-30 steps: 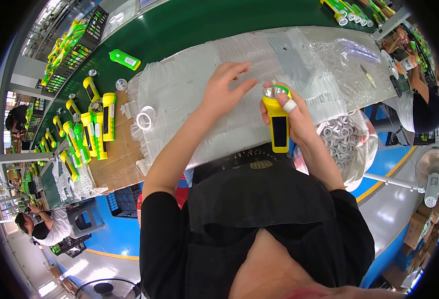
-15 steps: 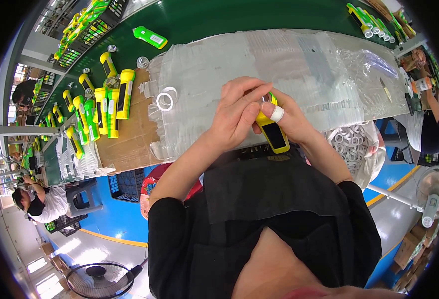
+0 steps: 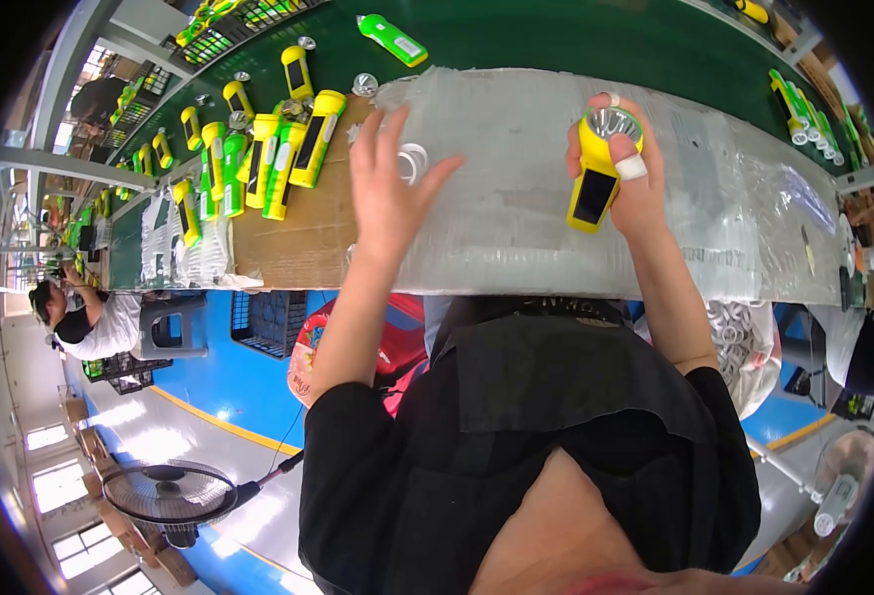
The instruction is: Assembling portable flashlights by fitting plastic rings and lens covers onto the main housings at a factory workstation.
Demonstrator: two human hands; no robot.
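Note:
My right hand (image 3: 635, 188) grips a yellow flashlight (image 3: 597, 169) with a dark panel on its side and a shiny reflector at the top, held upright over the plastic-covered bench (image 3: 556, 248). One finger of that hand wears a white bandage. My left hand (image 3: 389, 193) is spread open, hovering just over small clear rings (image 3: 413, 159) that lie on the plastic sheet. It holds nothing.
Several yellow and green flashlights (image 3: 278, 159) lie on brown cardboard to the left. A green conveyor belt (image 3: 576, 40) runs behind with more flashlights (image 3: 392, 38). A bag of rings (image 3: 739, 332) hangs below the bench at right. A seated co-worker (image 3: 80, 317) and a floor fan (image 3: 174, 496) are at left.
My hands have separated: the left left the flashlight and moved out toward the rings with fingers spread, while the right raised the flashlight farther over the bench.

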